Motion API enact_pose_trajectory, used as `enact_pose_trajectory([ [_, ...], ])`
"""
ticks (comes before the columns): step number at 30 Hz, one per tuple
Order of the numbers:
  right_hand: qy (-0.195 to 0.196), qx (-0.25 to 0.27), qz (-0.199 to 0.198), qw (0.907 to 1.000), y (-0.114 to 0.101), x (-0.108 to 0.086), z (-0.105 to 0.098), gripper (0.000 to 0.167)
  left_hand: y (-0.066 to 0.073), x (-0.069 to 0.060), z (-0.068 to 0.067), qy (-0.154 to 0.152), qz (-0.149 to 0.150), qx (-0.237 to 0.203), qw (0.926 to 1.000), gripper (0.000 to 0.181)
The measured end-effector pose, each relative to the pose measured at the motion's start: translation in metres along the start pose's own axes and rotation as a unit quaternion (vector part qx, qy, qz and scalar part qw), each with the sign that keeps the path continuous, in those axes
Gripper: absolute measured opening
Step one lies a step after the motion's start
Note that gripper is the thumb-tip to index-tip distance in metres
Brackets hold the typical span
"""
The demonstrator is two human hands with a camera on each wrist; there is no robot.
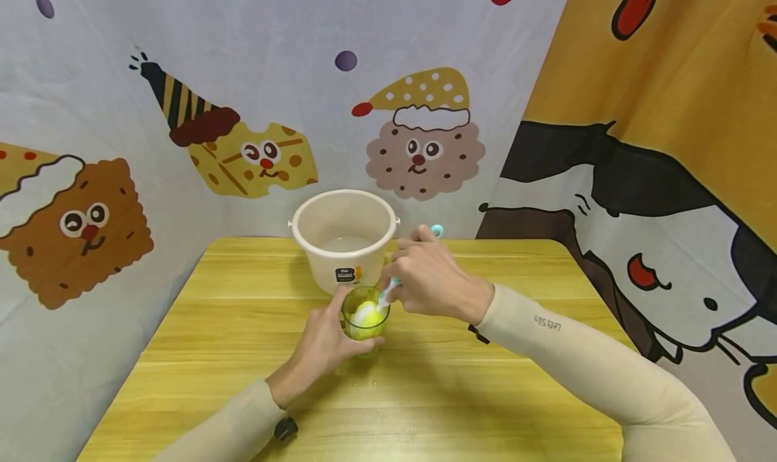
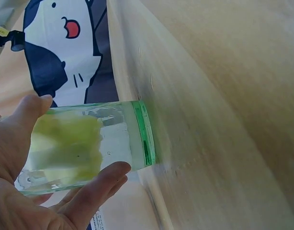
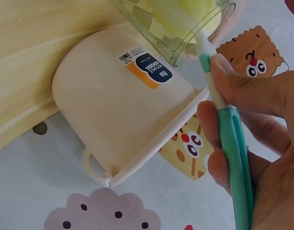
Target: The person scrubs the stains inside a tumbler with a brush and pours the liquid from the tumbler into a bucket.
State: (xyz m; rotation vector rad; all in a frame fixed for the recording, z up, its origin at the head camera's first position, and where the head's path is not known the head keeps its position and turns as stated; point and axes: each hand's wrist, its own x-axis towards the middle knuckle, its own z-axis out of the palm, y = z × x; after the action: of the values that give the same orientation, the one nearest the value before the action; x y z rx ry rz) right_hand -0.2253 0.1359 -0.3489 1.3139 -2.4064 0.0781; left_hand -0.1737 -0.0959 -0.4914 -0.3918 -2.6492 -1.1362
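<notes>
A clear greenish glass point(image 1: 366, 322) stands on the table, a yellow and white mass inside it. My left hand point(image 1: 324, 340) grips the glass around its side, thumb and fingers on opposite walls; the left wrist view shows the glass point(image 2: 89, 148) held upright with its base at the tabletop. In my right hand point(image 1: 429, 273) is a teal and white handled tool point(image 3: 228, 139), pinched between thumb and fingers. Its white end reaches into the glass mouth and meets the yellow mass point(image 3: 190, 17); the shape of that end is hidden.
Just behind the glass stands a cream bucket point(image 1: 328, 263) with a label, its rim higher than the glass. The wooden table point(image 1: 231, 327) extends to both sides and toward me. A printed cloth point(image 1: 267, 30) hangs behind the table.
</notes>
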Motion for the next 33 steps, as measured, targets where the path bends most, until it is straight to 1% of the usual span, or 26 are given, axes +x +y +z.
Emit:
enact_pose_trajectory([
  [3, 0.003, 0.004, 0.015, 0.9999, 0.0, -0.002, 0.001, 0.02, 0.0, 0.0, 0.0, 0.001, 0.0, -0.003, 1.0, 0.102],
  [10, -0.003, 0.018, 0.065, 0.9977, -0.001, -0.006, 0.0, 0.019, 0.0, -0.001, 0.0, 0.003, 0.0, 0.0, 1.0, 0.1],
  [16, 0.01, 0.027, 0.087, 0.9958, 0.0, -0.008, -0.002, 0.019, 0.0, 0.0, 0.0, -0.002, -0.003, 0.001, 1.0, 0.099],
  [28, 0.034, 0.0, 0.087, 0.9956, -0.003, -0.009, -0.013, 0.016, 0.0, 0.0, 0.0, -0.005, -0.01, 0.006, 0.9999, 0.103],
  [33, 0.047, -0.03, 0.074, 0.9957, -0.008, -0.007, -0.015, 0.018, -0.001, 0.001, 0.001, -0.006, -0.008, 0.004, 0.9999, 0.103],
])
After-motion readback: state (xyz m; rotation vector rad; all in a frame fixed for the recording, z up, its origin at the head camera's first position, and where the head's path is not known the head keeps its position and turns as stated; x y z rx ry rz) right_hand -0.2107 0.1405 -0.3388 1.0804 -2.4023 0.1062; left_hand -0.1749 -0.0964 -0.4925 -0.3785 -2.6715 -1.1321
